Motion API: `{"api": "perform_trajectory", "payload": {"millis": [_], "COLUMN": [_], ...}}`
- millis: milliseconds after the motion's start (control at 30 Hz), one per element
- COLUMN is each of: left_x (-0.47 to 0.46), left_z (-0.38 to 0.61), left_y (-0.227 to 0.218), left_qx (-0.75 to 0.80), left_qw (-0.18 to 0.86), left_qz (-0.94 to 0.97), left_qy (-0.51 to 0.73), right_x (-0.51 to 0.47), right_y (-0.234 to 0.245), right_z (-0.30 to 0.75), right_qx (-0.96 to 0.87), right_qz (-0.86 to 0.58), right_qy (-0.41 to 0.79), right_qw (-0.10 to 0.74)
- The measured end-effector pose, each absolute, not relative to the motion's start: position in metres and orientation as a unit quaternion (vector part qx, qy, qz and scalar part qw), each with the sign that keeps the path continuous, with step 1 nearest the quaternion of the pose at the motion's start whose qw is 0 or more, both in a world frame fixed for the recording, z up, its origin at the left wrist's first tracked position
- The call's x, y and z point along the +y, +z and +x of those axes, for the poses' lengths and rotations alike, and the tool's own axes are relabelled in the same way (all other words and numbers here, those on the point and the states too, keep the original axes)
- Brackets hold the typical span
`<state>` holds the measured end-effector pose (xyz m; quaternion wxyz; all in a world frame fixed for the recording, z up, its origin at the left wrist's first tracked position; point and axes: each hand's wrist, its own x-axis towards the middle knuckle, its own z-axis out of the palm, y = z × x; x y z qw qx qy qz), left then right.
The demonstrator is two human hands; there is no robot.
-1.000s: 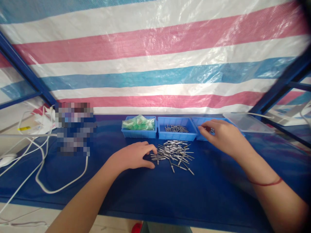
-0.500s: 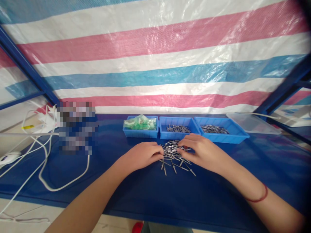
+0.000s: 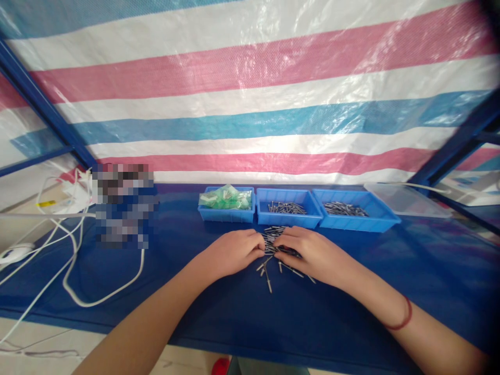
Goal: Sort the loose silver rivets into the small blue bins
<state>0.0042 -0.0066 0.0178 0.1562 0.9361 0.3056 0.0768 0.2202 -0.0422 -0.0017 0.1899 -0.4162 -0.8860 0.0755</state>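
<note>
– Rivets (image 3: 269, 240)?
– Loose pile on counter (image 3: 234, 323).
– Grips?
– Left grip (image 3: 233, 253), pile's nine o'clock, nearly pinched; right grip (image 3: 312, 251), three, half-curled; contents hidden, cannot tell.
– Risk?
– Hard squeezing could scatter rivets toward six o'clock.

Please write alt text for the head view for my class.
A person's left hand and right hand touch a pile of thin metal pieces on a blue table. Three blue bins stand behind: the left one holds a greenish bag, the others metal pieces.
</note>
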Motion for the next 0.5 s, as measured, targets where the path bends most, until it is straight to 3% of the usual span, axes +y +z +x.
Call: {"api": "perform_trajectory", "payload": {"millis": [500], "left_x": [-0.011], "left_z": [0.012], "left_y": [0.019], "left_qx": [0.326], "left_qw": [0.201], "left_qz": [0.902], "left_qy": [0.197], "right_x": [-0.043], "right_y": [-0.002], "right_z": [0.210], "right_qx": [-0.778], "right_qz": [-0.462], "right_qy": [0.208], "right_qw": [0.373]}}
